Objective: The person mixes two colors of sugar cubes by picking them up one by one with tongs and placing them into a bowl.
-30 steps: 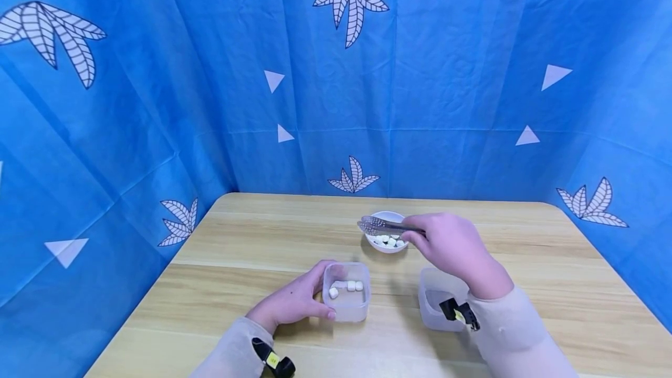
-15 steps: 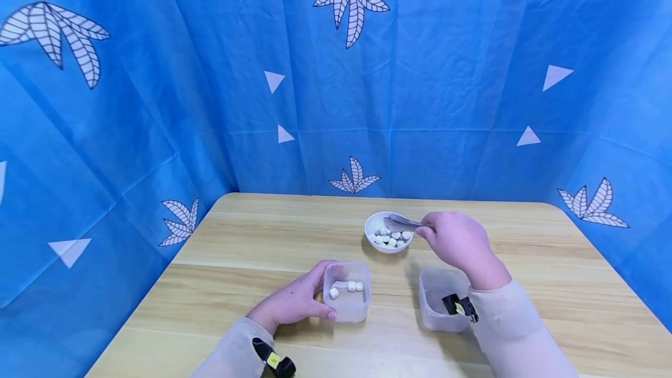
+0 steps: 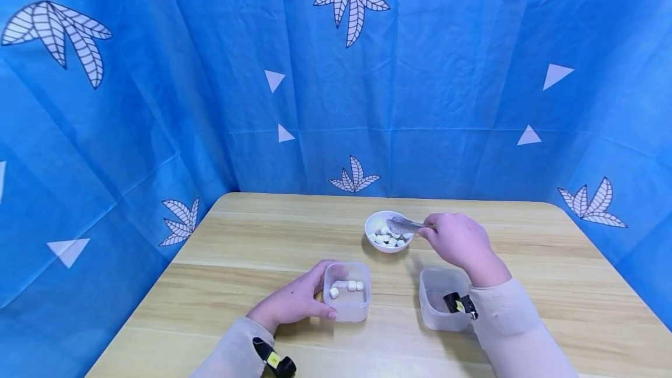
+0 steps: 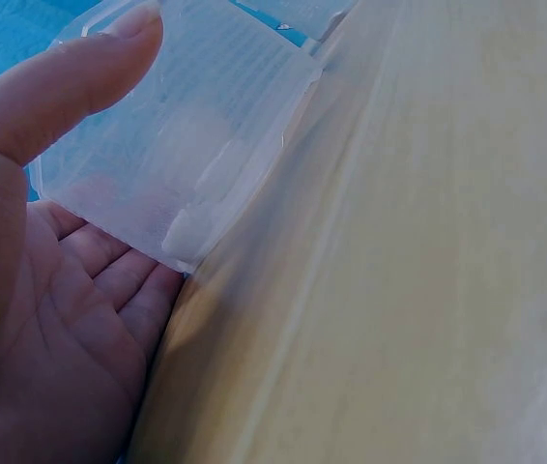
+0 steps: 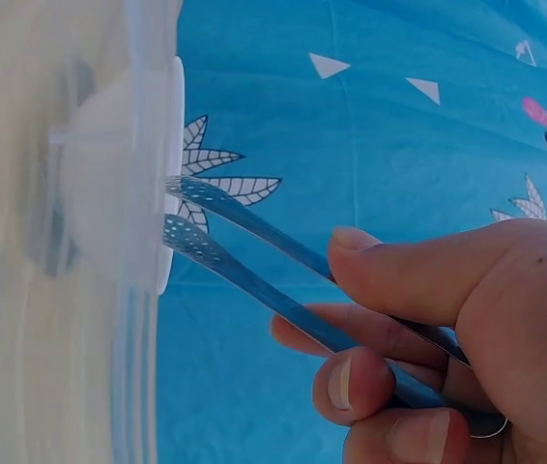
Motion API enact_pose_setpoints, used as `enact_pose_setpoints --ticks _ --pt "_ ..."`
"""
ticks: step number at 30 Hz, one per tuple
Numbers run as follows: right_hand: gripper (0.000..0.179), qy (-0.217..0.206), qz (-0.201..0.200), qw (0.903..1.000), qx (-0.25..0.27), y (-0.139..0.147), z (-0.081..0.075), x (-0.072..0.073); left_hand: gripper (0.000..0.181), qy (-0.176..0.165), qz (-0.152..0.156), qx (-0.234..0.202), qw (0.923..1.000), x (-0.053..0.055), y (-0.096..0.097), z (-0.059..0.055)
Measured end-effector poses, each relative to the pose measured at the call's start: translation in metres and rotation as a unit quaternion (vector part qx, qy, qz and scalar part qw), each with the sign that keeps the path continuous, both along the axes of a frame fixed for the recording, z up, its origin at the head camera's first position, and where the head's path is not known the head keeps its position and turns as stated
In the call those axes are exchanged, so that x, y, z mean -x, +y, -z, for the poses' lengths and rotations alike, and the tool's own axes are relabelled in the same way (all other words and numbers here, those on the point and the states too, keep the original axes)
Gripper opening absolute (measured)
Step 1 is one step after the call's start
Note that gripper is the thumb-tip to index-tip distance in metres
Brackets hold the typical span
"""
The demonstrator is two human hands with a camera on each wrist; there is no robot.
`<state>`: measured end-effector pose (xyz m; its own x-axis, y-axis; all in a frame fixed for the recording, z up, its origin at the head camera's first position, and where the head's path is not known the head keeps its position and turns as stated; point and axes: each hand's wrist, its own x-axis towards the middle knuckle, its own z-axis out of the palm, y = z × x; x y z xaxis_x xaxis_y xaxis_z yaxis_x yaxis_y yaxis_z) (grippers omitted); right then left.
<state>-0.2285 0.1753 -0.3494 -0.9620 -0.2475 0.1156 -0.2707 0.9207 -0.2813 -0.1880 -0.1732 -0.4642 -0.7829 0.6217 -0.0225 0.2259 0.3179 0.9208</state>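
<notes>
Metal tongs with perforated tips are held in my right hand, pinched between thumb and fingers. The tips reach into a white bowl holding several small white marshmallow-like pieces. The right wrist view shows the two tong arms apart at the tips; what lies between them inside the bowl is hidden. My left hand grips the left side of a clear plastic container, thumb in front and fingers behind. Several similar white pieces lie inside it.
A second clear plastic container stands on the right, partly beneath my right wrist and its strap. All of this is on a wooden table, with a blue patterned curtain along the back and sides.
My right hand has moved the tongs slightly rightward, and their tips have gone from above the bowl's left rim down into the bowl. My left hand and its container have stayed put.
</notes>
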Motion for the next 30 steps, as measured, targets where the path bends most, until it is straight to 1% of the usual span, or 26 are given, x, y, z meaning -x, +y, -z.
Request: enact_pose_setpoints --ticks 5,9,12,15,20,25,30 --pt "0.018 0.008 -0.007 0.9999 -0.002 0.001 -0.003 -0.001 0.083 0.006 0.002 -0.001 1.0 0.0 0.001 0.001" --pt "0.017 0.026 -0.025 0.9993 0.005 0.0 -0.008 -0.007 0.083 0.018 0.008 -0.005 0.9998 0.001 0.0 0.003" --pt "0.016 0.046 -0.051 0.9976 0.012 -0.004 -0.012 -0.013 0.083 0.022 0.008 -0.004 0.9997 0.002 0.0 0.004" --pt "0.016 0.062 -0.085 0.9942 0.019 -0.009 -0.016 -0.02 0.083 0.02 0.008 -0.003 0.9998 0.002 0.0 0.006" --pt "0.016 0.072 -0.139 0.9874 0.024 -0.021 -0.021 -0.033 0.084 0.02 0.01 -0.005 0.9997 0.002 -0.001 0.006" --pt "0.015 0.085 -0.179 0.9801 0.006 -0.033 -0.019 -0.041 0.084 0.014 0.006 -0.001 0.9999 0.002 0.0 0.004" --pt "0.016 0.094 -0.202 0.9748 -0.008 -0.043 -0.014 -0.045 0.084 0.002 0.001 0.003 1.0 0.002 0.0 0.004"
